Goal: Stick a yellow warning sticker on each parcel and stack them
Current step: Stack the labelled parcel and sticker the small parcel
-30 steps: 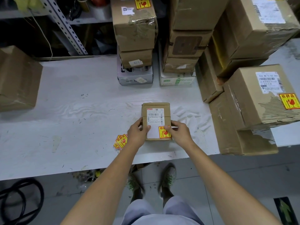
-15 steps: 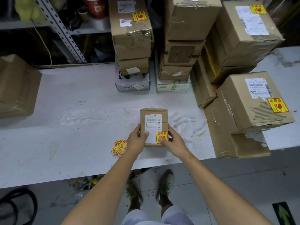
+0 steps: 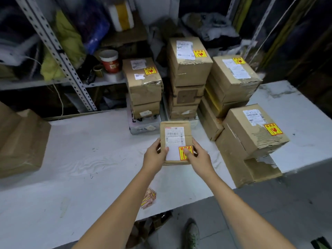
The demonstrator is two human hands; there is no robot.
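Far left of the small parcel [image 3: 175, 139], a big brown box [image 3: 19, 141] is sitting on the white table [image 3: 80, 150], with a wide stretch of tabletop lying between them. The left hand [image 3: 154, 155] is gripping the parcel's left edge. The right hand [image 3: 197, 157] is gripping its right edge, thumb pressing the yellow sticker [image 3: 185, 152]. Behind and right of the parcel, stacked parcels [image 3: 188, 69] are crowding close, the nearest overhanging the table's front edge.

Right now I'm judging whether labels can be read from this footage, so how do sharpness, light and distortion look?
Head view: the held parcel and its yellow sticker are softly blurred, and the print is unreadable. In the same head view, the white table is evenly lit, while the shelves behind sink into darkness. Also in the head view, wide-angle bend slants the shelf upright.
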